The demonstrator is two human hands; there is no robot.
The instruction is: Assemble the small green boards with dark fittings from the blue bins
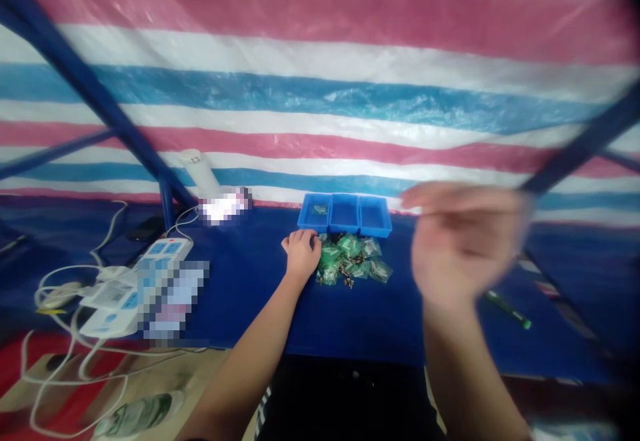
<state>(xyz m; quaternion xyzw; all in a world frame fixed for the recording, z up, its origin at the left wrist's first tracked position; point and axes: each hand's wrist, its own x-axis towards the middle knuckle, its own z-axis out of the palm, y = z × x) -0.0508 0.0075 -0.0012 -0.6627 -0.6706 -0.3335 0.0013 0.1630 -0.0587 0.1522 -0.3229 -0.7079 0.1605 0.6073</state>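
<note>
My left hand (303,255) rests palm down at the left side of a pile of small clear and green plastic bags (350,254). Its fingers curl downward, their tips hidden, so whether they hold anything does not show. Small brass-coloured pieces (349,283) lie among the bags and at their front edge. Behind the pile stand three joined blue trays (345,229); a small bagged item (320,209) lies in the left one. My right hand (463,244) is raised above the table to the right of the pile, smeared by motion, and nothing can be made out in it.
On the left, a white power strip (117,314) lies among tangled white cables (55,361). A white cylinder (200,173) stands near a bright pixelated item (225,206). To the right lies a green pen-like object (509,310). Blue frame bars (120,121) flank the striped sheet (320,54).
</note>
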